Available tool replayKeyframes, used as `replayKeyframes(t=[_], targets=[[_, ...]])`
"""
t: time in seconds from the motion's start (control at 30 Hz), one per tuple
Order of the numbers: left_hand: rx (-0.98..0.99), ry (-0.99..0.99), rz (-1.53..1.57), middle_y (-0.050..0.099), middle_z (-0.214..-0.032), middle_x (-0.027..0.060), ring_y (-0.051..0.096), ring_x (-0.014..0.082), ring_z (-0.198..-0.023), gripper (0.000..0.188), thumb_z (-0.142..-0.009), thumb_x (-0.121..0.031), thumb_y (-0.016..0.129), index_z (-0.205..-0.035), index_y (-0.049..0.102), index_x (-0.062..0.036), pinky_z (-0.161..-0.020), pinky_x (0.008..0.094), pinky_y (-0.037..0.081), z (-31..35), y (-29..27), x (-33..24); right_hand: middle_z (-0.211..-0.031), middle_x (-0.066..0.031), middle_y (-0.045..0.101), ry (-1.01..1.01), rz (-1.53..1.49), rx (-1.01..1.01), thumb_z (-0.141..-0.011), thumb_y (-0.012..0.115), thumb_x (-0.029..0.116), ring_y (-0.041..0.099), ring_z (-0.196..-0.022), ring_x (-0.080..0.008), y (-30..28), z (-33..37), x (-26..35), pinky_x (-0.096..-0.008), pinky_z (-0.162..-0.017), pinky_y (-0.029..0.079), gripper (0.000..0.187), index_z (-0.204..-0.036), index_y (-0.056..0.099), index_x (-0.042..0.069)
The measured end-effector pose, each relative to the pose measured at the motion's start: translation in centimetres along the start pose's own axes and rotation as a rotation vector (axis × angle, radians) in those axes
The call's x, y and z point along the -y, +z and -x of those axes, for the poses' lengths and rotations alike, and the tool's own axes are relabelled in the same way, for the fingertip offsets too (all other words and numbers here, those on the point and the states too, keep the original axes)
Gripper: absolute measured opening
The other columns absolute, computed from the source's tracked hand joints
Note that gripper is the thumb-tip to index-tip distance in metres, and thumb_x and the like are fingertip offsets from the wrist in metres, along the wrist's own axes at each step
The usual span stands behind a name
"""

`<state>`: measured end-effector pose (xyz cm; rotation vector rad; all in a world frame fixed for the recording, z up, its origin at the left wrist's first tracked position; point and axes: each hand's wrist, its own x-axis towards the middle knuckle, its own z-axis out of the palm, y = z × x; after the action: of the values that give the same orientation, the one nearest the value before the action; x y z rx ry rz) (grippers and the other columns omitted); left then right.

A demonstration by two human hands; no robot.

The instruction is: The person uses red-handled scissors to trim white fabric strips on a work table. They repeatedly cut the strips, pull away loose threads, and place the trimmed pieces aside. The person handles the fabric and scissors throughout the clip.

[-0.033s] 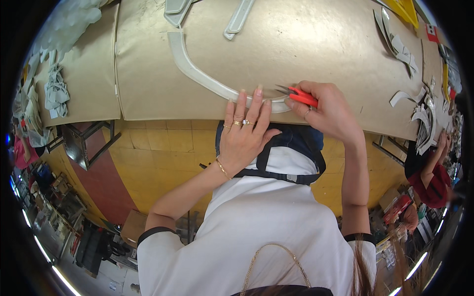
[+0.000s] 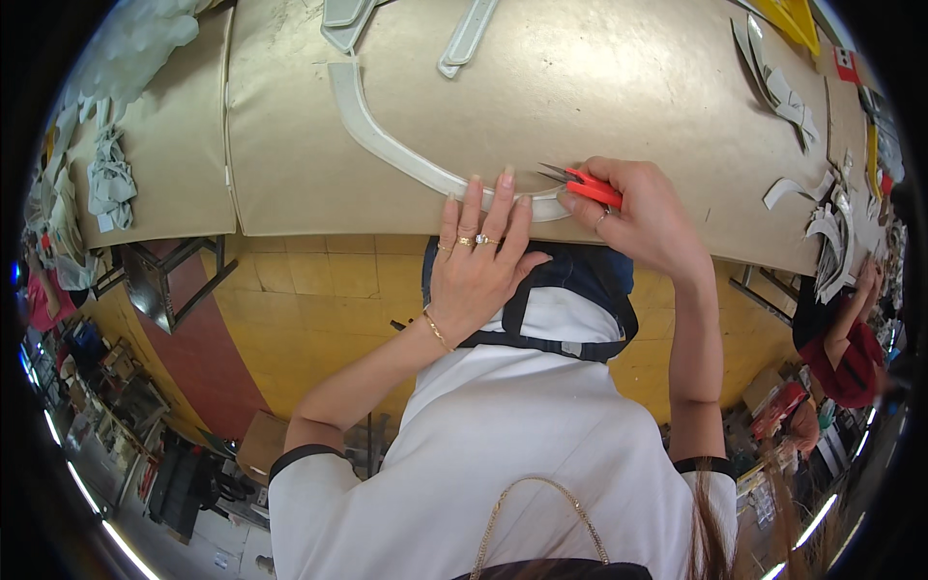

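The left hand (image 2: pixel 480 256) lies flat at the near edge of the tan table (image 2: pixel 599 87), its fingers (image 2: pixel 503 198) stretched out and held close together, pressing down on a long curved grey strip (image 2: pixel 387 147). The strip runs in an arc from the far left of the table down to the near edge, where it passes under the fingertips. The right hand (image 2: pixel 643 217) is closed around a pair of red-handled snips (image 2: pixel 580 184), thumb and fingers gripping the handle, the metal blades pointing left just above the strip's end, close to the left fingertips. More grey cut pieces (image 2: pixel 788 101) lie well apart at the right.
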<state>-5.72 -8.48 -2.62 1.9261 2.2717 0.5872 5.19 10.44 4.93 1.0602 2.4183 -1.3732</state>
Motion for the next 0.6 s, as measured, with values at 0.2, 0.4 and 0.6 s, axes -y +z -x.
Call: replayKeyframes(t=[0.2, 0.4, 0.6], targets=[[-0.022, 0.004, -0.036, 0.042, -0.151, 0.0151, 0.037, 0.0446, -0.138, 0.064, -0.087, -0.053, 0.063, -0.133, 0.057, -0.0093, -0.114, 0.0546, 0.027, -0.5, 0.5, 0.0, -0.063, -0.0141, 0.055, 0.047, 0.042, 0.010, -0.083, 0.070, 0.021, 0.047, -0.056, -0.0205, 0.0, -0.6, -0.1, -0.0335, -0.056, 0.041, 0.029, -0.097, 0.068, -0.004], [-0.013, -0.043, -0.067, 0.041, -0.152, 0.0138, 0.035, 0.0494, -0.138, 0.063, -0.085, -0.056, 0.062, -0.130, 0.059, -0.0121, -0.113, 0.0607, 0.022, -0.8, 0.7, -1.1, -0.062, -0.0157, 0.054, 0.088, 0.057, 0.016, -0.082, 0.070, 0.022, 0.047, -0.055, -0.0219, 0.0, -1.1, 0.2, -0.0362, -0.056, 0.041, 0.028, -0.092, 0.067, -0.005], [-0.011, -0.087, -0.090, 0.038, -0.154, 0.0117, 0.028, 0.0508, -0.140, 0.065, -0.083, -0.059, 0.063, -0.131, 0.059, -0.0161, -0.109, 0.0709, 0.014, -1.1, 1.1, -1.8, -0.067, -0.0162, 0.063, 0.030, 0.132, 0.035, -0.080, 0.066, 0.023, 0.061, -0.065, -0.0344, -0.5, -1.1, 0.4, -0.0413, -0.063, 0.048, 0.024, -0.087, 0.069, 0.000]])
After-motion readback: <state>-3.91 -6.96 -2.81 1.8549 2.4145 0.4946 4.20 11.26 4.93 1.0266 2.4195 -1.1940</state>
